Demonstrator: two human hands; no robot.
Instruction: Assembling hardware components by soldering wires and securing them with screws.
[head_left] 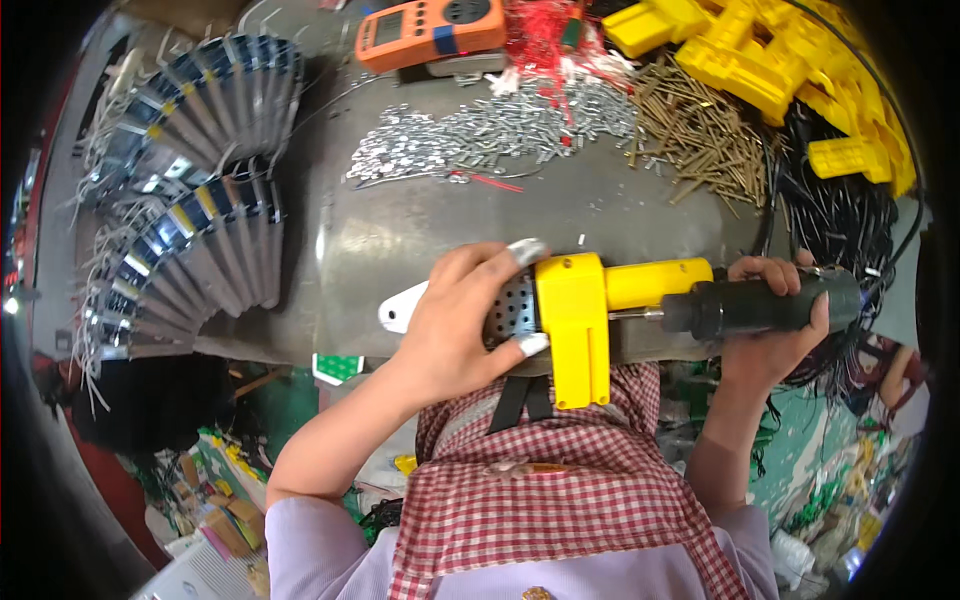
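Note:
My left hand [450,325] is closed around the perforated metal sleeve [512,312] of a yellow plastic tool body [577,335]. Pale coverings wrap its thumb tip and one fingertip. A white flat tip [402,308] with a hole pokes out on the left of that hand. My right hand [765,352] grips a dark electric screwdriver [745,306], held level. The screwdriver's thin bit points left and meets the side of the yellow body, below its yellow handle [660,281]. The exact spot where the bit ends is hidden.
Loose small metal parts [480,130] and long brass-coloured screws [700,130] lie in heaps on the metal table [400,215]. An orange multimeter [432,35] stands behind. Yellow housings [760,60] and black cables [845,215] crowd the right; fanned metal parts with wires [215,245] fill the left.

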